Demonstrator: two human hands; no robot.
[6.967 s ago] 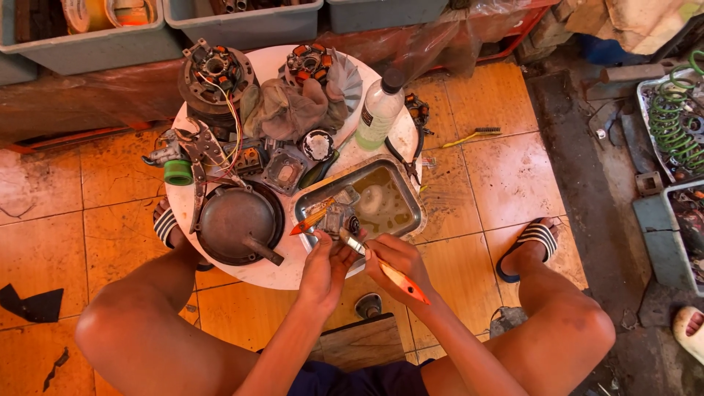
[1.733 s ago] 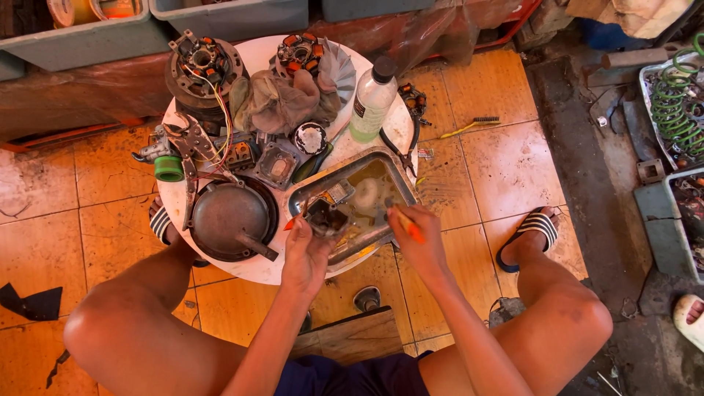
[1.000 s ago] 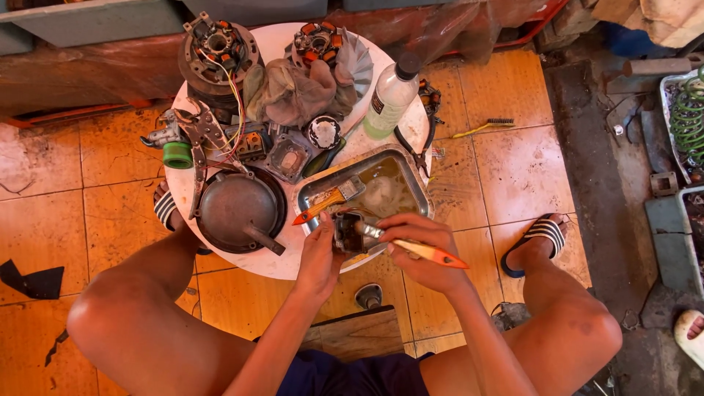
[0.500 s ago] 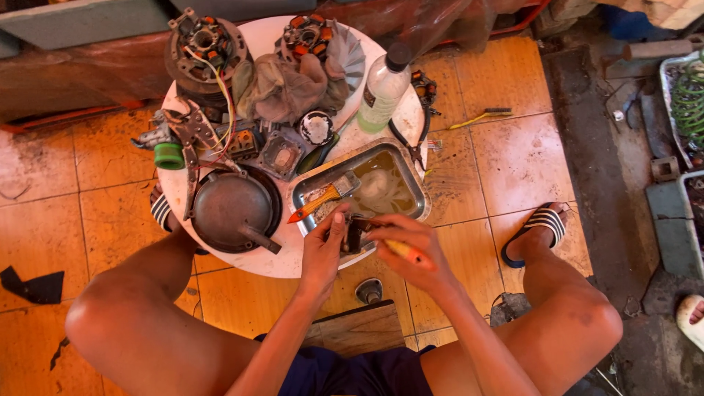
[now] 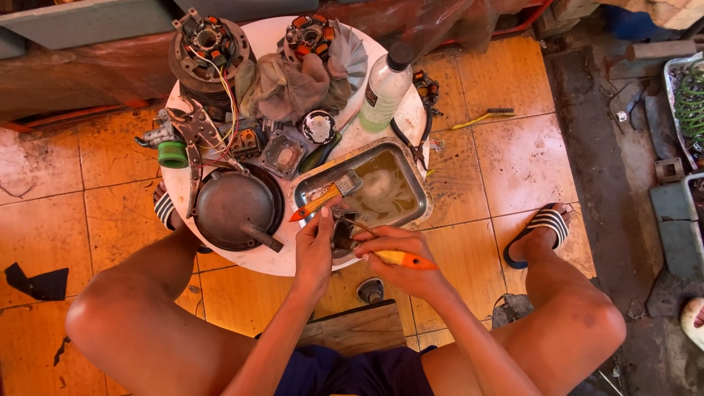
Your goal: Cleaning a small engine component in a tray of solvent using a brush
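Between my knees, my left hand point(image 5: 314, 249) grips a small dark part point(image 5: 342, 233) over the near rim of the metal tray point(image 5: 419, 192), while my right hand point(image 5: 396, 253) is closed on an orange-handled tool point(image 5: 400, 258) working at it. Cleaning looks unfinished; beyond, a brush point(image 5: 326, 195) rests across the murky tray, other parts waiting.

Bright warm daylight, sharp focus, slight wide-angle edge distortion.

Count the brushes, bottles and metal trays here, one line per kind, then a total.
Brushes: 3, one in the right hand, a paintbrush on the tray rim, a wire brush on the floor.
Bottles: 1.
Metal trays: 1.
Total: 5.
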